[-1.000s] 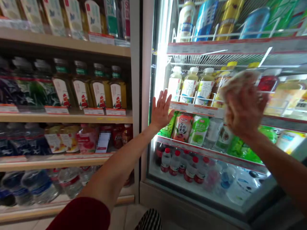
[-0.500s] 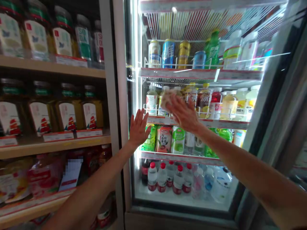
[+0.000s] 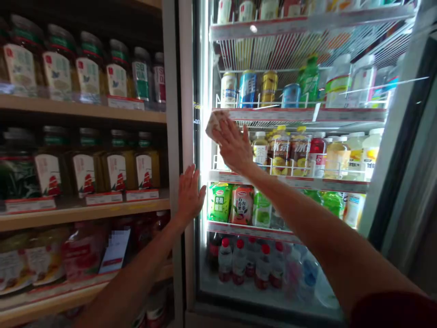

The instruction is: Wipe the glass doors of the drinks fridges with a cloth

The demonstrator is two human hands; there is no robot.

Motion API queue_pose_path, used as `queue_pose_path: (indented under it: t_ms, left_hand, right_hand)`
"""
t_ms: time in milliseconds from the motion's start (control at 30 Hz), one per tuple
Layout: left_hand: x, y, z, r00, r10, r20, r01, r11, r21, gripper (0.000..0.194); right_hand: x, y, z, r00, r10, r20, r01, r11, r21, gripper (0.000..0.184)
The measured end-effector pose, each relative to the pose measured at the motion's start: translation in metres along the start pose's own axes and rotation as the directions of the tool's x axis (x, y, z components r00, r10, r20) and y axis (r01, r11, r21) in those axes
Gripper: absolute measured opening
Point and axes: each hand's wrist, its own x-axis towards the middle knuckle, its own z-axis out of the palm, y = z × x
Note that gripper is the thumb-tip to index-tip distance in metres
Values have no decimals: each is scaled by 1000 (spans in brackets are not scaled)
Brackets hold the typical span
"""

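My right hand (image 3: 235, 145) presses a pale, patterned cloth (image 3: 215, 124) against the glass door (image 3: 235, 282) of a lit drinks fridge. Its fingers are stretched over the cloth, near the left side of the glass at the height of the second shelf edge. Lower and to the left, my left hand (image 3: 190, 193) lies flat with its fingers stretched out, on the door's left frame (image 3: 189, 91). Nothing shows in it. Behind the glass stand bottles and cans, partly covered by my right hand and forearm.
Left of the fridge, a wooden shelf unit (image 3: 82, 108) bears large bottles with white labels. A phone (image 3: 115, 250) leans on its lower shelf among pink packages. Red-capped bottles (image 3: 239, 262) stand on the fridge floor. Along the right runs a dark door edge (image 3: 403, 150).
My right hand has slid the cloth left and slightly up across the glass. My left hand has shifted a little left and down, onto the frame. The view has also shifted.
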Motion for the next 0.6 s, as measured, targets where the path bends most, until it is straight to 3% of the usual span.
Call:
queue_pose_path:
  t_ms: [67,100,133,167,200,267,333,400,467,500,533,600]
  left_hand:
    - [2,-5,-5,1000,0,-10,0,1000,6,56]
    - [4,-7,-8,1000,6,-14,-6,1000,9,56]
    - [6,-9,-10,1000,13,-19,-13,1000,14,56]
    - [8,-10,-13,1000,19,-24,-19,1000,19,56]
    - [10,-12,-14,999,21,-27,-20,999,26,56]
    - [14,-14,-16,999,17,-31,-16,999,38,56]
    - [21,-15,-16,999,19,-38,-18,999,41,56]
    - [30,-14,-15,998,40,-57,-38,999,35,57]
    - [42,-13,-14,994,64,-86,-62,998,23,58]
    - [48,-12,-13,993,71,-99,-70,997,18,58]
    - [54,-10,-12,991,77,-111,-76,997,14,58]
    - [68,-6,-9,987,93,-131,-93,996,12,57]
  right_hand:
    - [-1,-11,6,973,-220,74,217,975,46,50]
    - [-1,-15,10,927,-356,117,349,934,78,48]
    - [1,-16,12,884,-445,143,434,895,100,47]
    - [6,-15,12,874,-462,149,451,887,102,48]
    - [13,-12,12,905,-405,133,398,914,80,50]
    - [31,-3,7,982,-181,56,180,984,17,53]
    - [45,2,0,999,-48,5,48,999,-18,53]
    - [49,5,-5,986,-161,54,162,986,-27,52]
    - [47,13,-9,937,-321,134,328,944,-33,52]
    - [47,21,-12,934,-328,146,338,940,-53,52]
    - [47,31,-17,957,-263,123,275,957,-92,52]
    - [47,53,-29,1000,14,-15,-17,984,-176,51]
